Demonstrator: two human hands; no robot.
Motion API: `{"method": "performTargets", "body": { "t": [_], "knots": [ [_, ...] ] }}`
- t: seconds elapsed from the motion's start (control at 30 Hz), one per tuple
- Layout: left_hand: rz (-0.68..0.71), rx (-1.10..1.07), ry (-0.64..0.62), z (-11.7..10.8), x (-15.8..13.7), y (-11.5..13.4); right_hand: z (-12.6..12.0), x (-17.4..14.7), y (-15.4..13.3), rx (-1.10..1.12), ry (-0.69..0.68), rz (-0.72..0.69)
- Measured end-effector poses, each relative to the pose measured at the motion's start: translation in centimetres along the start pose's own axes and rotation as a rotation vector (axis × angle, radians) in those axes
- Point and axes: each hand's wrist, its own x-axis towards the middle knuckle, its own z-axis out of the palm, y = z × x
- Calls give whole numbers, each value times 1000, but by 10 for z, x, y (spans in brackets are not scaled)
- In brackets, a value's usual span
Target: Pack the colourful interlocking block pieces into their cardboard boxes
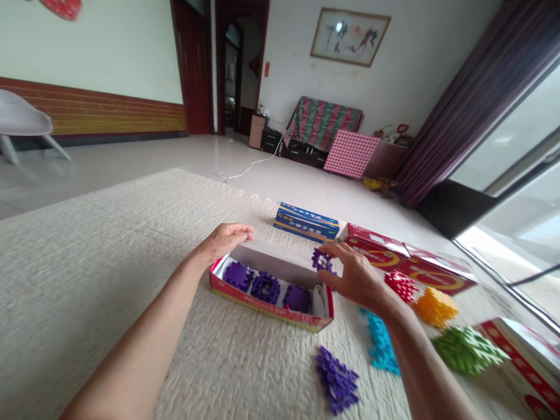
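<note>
A shallow red box (271, 310) with a white inside stands on the quilted cover, holding purple notched plastic building pieces (238, 275) in a row. My right hand (352, 271) pinches one purple building piece (322, 260) with a window-like grid between thumb and fingers, above the box's right end. My left hand (227, 240) is at the far left corner of the box, fingers stretched out and holding nothing; whether it touches the rim I cannot tell. In front of the box lies a stack of purple pieces (336, 380).
Blue pieces (380, 341), green pieces (470, 349), yellow pieces (436, 307) and red pieces (401, 286) lie in piles to the right. Behind are a blue box (306, 223) and red boxes (406, 256). Another box (529, 361) stands at the right edge.
</note>
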Motion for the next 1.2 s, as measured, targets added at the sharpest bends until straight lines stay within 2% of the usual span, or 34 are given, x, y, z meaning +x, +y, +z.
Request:
{"method": "performTargets", "body": {
  "t": [0.1,0.27,0.4,0.53,0.63,0.7,0.8,0.9,1.0,1.1,1.2],
  "knots": [
    [-43,-171,51,-1,2,-1,17,15,-48,124,-48,-113],
    [-61,-336,70,-4,5,-5,61,40,-104,172,-178,-139],
    [-31,-345,58,-6,6,-8,85,52,-120,132,-226,-106],
    [-4,-330,49,-6,7,-10,86,51,-120,168,-133,-124],
    [-4,-302,50,-5,7,-11,67,43,-105,188,-12,-151],
    [19,-290,35,-5,6,-12,47,36,-85,174,85,-141],
    [98,-260,-45,-10,5,-14,20,23,-40,143,215,-19],
    [128,-216,-146,-18,6,-16,7,6,10,111,204,163],
    [107,-177,-189,-23,13,-18,9,-11,50,72,139,262],
    [97,-243,-125,-23,21,-22,20,-21,71,39,24,235],
    [92,-275,-106,-20,28,-31,31,-24,79,8,-96,163]
  ]
}}
